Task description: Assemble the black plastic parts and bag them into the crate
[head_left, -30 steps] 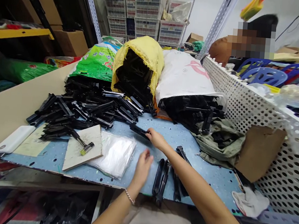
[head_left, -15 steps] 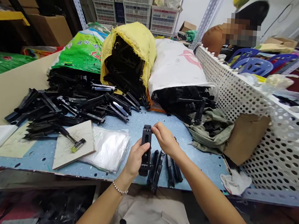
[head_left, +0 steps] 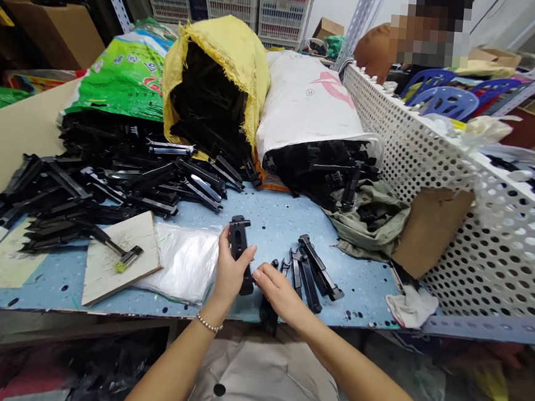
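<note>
My left hand (head_left: 230,272) is wrapped round a long black plastic part (head_left: 238,232), which stands tilted above the bench's front edge. Close to its lower end is my right hand (head_left: 281,291), with fingers curled together; whatever they pinch is hidden. Beneath the right hand a dark piece (head_left: 268,312) shows, partly covered. Just right of it, several similar black parts (head_left: 310,278) lie side by side on the blue speckled bench top (head_left: 266,216).
A heap of black parts (head_left: 157,185) spreads before the green sack (head_left: 119,77), yellow sack (head_left: 233,43) and white sack (head_left: 298,104). A hammer (head_left: 128,257) rests on a pale board (head_left: 95,273) beside clear plastic bags (head_left: 188,262). A perforated white wall (head_left: 418,169) borders the right; a person sits beyond.
The held part has moved left and leans more. My right hand has dropped from its top to near its lower end. The view has shifted slightly.
</note>
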A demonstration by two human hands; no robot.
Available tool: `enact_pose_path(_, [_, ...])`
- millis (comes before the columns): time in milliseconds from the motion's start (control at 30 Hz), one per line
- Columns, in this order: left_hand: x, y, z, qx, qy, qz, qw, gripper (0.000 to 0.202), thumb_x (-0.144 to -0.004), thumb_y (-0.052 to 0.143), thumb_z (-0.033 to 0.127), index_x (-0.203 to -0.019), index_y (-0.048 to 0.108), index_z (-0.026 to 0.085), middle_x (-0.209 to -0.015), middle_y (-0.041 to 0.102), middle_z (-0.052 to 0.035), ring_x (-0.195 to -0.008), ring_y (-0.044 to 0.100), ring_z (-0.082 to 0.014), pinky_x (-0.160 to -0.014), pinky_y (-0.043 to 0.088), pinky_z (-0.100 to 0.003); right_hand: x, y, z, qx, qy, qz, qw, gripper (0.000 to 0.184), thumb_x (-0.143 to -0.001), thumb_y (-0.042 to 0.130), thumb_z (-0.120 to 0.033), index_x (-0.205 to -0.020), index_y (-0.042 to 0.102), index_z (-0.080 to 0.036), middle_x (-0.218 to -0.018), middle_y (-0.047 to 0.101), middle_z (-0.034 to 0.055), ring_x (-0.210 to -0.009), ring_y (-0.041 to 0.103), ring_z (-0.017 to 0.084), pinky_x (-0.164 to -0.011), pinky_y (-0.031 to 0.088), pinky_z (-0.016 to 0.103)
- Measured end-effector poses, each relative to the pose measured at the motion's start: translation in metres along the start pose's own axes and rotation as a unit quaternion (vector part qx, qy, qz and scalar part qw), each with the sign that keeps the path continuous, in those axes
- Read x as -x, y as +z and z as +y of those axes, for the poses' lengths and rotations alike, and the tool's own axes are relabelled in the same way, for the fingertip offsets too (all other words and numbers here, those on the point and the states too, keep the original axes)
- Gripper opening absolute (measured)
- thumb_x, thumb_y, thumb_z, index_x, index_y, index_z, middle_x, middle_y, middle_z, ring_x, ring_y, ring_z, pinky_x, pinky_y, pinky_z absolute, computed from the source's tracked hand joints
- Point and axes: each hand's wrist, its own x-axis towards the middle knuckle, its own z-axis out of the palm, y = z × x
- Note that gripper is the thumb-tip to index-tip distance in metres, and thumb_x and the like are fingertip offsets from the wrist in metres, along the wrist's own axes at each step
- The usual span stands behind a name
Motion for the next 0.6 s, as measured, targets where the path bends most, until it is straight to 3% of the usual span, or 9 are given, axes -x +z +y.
enact_pose_path(100, [0.003, 0.002, 0.003, -0.038, 0.052, 0.009, 0.998, 0.075, -0.074, 0.072, 0.035, -0.139, 0.033, 0.027, -0.121, 0.056, -0.0079, -0.111, 0.055, -0.0218, -0.094, 0.042, -0.033, -0.006, -0.002, 0.003, -0.142, 0.118, -0.044, 0.982, 0.033, -0.092, 0.036, -0.05, -0.073, 0.036, -0.023, -0.059, 0.035, -0.0068, -0.05, 0.031, 0.01, -0.047, 0.028, 0.023])
enact_pose_path(167, [0.0, 0.0, 0.009, -0.011, 0.039, -0.016, 0.999, 0.073, -0.075, 0.071, 0.034, -0.138, 0.033, 0.028, -0.119, 0.057, -0.0071, -0.105, 0.057, -0.0201, -0.09, 0.044, -0.032, -0.005, -0.009, -0.005, -0.139, 0.118, -0.073, 0.98, 0.032, -0.093, 0.03, -0.049, -0.078, 0.039, -0.022, -0.06, 0.04, -0.0055, -0.05, 0.037, 0.011, -0.048, 0.033, 0.024])
enact_pose_path(267, [-0.007, -0.003, 0.02, 0.098, -0.057, -0.063, 0.992, 0.058, -0.077, 0.069, 0.035, -0.127, 0.041, 0.028, -0.11, 0.06, -0.0043, -0.077, 0.059, -0.0126, -0.069, 0.048, -0.026, -0.001, -0.026, -0.024, 0.086, -0.065, -0.062, 0.992, 0.031, -0.094, 0.036, -0.047, -0.099, 0.05, -0.02, -0.084, 0.056, 0.0031, -0.073, 0.053, 0.016, -0.065, 0.044, 0.03])
enact_pose_path(300, [-0.009, -0.004, 0.023, 0.132, -0.093, -0.073, 0.984, 0.054, -0.076, 0.07, 0.035, -0.122, 0.043, 0.027, -0.107, 0.06, -0.0036, -0.069, 0.058, -0.0103, -0.063, 0.047, -0.024, -0.001, -0.03, -0.03, 0.188, -0.145, -0.05, 0.97, 0.03, -0.095, 0.039, -0.045, -0.105, 0.051, -0.02, -0.093, 0.058, 0.0059, -0.081, 0.053, 0.018, -0.071, 0.045, 0.032])
enact_pose_path(367, [-0.01, -0.003, 0.026, 0.178, -0.149, -0.084, 0.969, 0.051, -0.073, 0.072, 0.035, -0.116, 0.046, 0.025, -0.103, 0.061, -0.0028, -0.063, 0.055, -0.0081, -0.057, 0.045, -0.022, -0.001, -0.037, -0.036, 0.36, -0.271, -0.038, 0.892, 0.027, -0.096, 0.04, -0.04, -0.105, 0.055, -0.018, -0.096, 0.059, 0.0096, -0.085, 0.052, 0.021, -0.075, 0.043, 0.035])
enact_pose_path(433, [-0.008, -0.001, 0.027, 0.19, -0.179, -0.084, 0.962, 0.05, -0.072, 0.073, 0.035, -0.113, 0.047, 0.024, -0.1, 0.061, -0.0028, -0.062, 0.055, -0.0079, -0.056, 0.044, -0.021, -0.002, -0.037, -0.036, 0.439, -0.33, -0.04, 0.835, 0.029, -0.098, 0.036, -0.036, -0.098, 0.057, -0.016, -0.089, 0.06, 0.0105, -0.08, 0.051, 0.021, -0.071, 0.043, 0.035])
enact_pose_path(467, [-0.005, 0.0, 0.027, 0.183, -0.177, -0.08, 0.964, 0.049, -0.073, 0.072, 0.036, -0.113, 0.047, 0.024, -0.101, 0.061, -0.0029, -0.062, 0.055, -0.0079, -0.055, 0.044, -0.021, -0.003, -0.036, -0.034, 0.444, -0.334, -0.039, 0.831, 0.03, -0.098, 0.035, -0.036, -0.095, 0.057, -0.016, -0.086, 0.059, 0.0103, -0.079, 0.051, 0.021, -0.07, 0.043, 0.034])
enact_pose_path(500, [-0.002, 0.001, 0.027, 0.167, -0.158, -0.072, 0.971, 0.05, -0.074, 0.072, 0.037, -0.115, 0.047, 0.025, -0.102, 0.061, -0.0031, -0.063, 0.056, -0.0084, -0.056, 0.044, -0.022, -0.003, -0.034, -0.031, 0.426, -0.321, -0.038, 0.845, 0.032, -0.099, 0.033, -0.037, -0.093, 0.057, -0.017, -0.085, 0.059, 0.0096, -0.078, 0.051, 0.02, -0.069, 0.043, 0.033])
enact_pose_path(600, [0.006, -0.001, 0.028, 0.08, -0.034, -0.039, 0.995, 0.06, -0.075, 0.071, 0.033, -0.127, 0.042, 0.029, -0.116, 0.058, -0.0045, -0.088, 0.06, -0.0134, -0.072, 0.048, -0.025, -0.003, -0.029, -0.024, 0.27, -0.182, -0.089, 0.941, 0.043, -0.099, 0.025, -0.045, -0.085, 0.054, -0.018, -0.074, 0.054, 0.0036, -0.067, 0.051, 0.015, -0.06, 0.043, 0.027])
